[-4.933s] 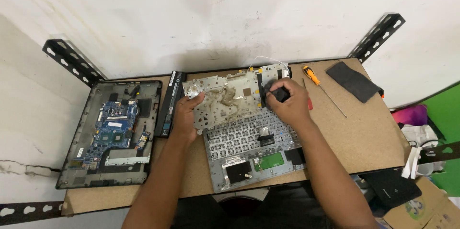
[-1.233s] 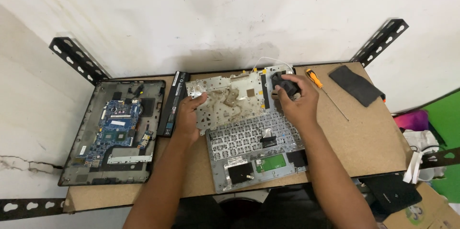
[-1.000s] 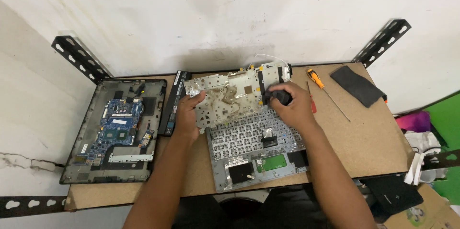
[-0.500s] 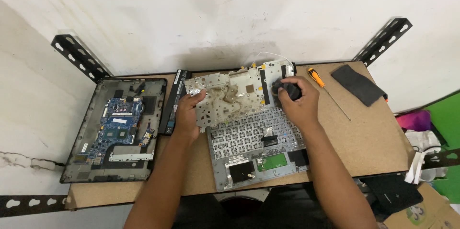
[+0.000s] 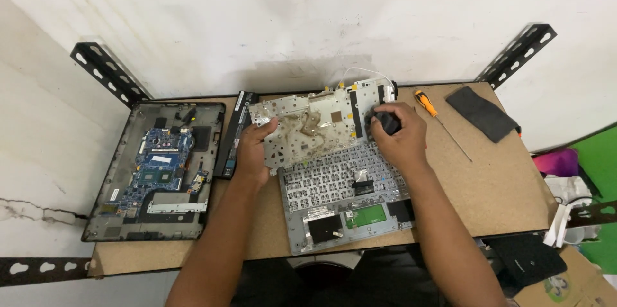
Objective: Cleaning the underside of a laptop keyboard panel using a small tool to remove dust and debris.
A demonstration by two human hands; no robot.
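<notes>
Since the frame half a second ago, little has shifted: the perforated silver metal backing plate (image 5: 318,126) sits at much the same tilt, its far edge raised off the grey laptop palmrest frame (image 5: 344,201) lying under it at the middle of the brown board tabletop (image 5: 495,185). Left hand (image 5: 255,151) is closed on the plate's left edge, thumb on top, fingers beneath. Right hand (image 5: 400,136) is curled over a small black rounded object (image 5: 387,122) at the plate's right end; what the object is cannot be told.

Just left of the plate lies a long black battery pack (image 5: 232,132), then a dark laptop base with a blue circuit board (image 5: 157,169). Right of the hands: an orange-handled screwdriver (image 5: 440,120), and further right a dark grey rectangular pad (image 5: 482,113). White wall (image 5: 289,18) on the far side.
</notes>
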